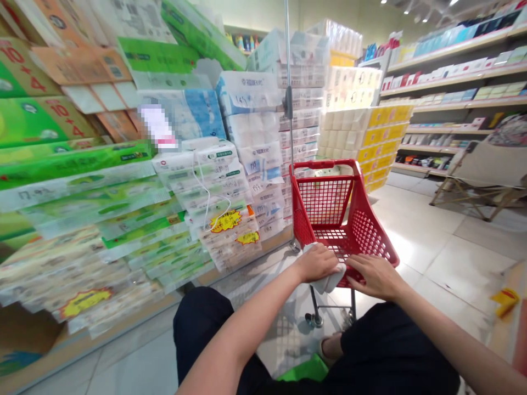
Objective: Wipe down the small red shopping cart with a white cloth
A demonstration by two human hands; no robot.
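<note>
A red plastic shopping cart [373, 230] stands before my knees, its lattice basket facing me and a metal pole rising at its left side. My left hand [319, 263] is closed over a white cloth [325, 282], pressed at the near left rim of the basket. Beside it, my right hand [376, 277] rests on the near rim, with the fingers bent over the red edge. The cart's wheels and grey legs show below the hands.
Stacked tissue packs [218, 175] line the left, some with yellow price tags. Yellow-and-white paper bundles [381, 142] stand behind the cart. Goods shelves [448, 77] and a folding chair [486, 170] are at right. Something green [304, 370] lies between my legs.
</note>
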